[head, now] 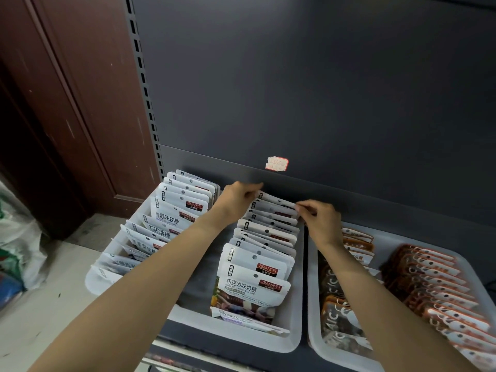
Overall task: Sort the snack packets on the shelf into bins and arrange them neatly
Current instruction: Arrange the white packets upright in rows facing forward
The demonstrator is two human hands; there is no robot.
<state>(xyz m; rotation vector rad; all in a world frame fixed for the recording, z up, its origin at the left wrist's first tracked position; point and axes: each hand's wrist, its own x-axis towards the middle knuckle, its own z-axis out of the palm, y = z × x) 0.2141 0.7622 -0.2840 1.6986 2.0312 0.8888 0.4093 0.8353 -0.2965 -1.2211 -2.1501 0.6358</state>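
Both hands pinch one white packet by its top corners — left hand, right hand — at the far end of the row in the translucent bin beneath the forearms.

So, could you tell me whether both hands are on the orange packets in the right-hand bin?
No, the left hand and right hand pinch a white packet in the left bin.

price sticker on back panel | brown door left | sack on floor
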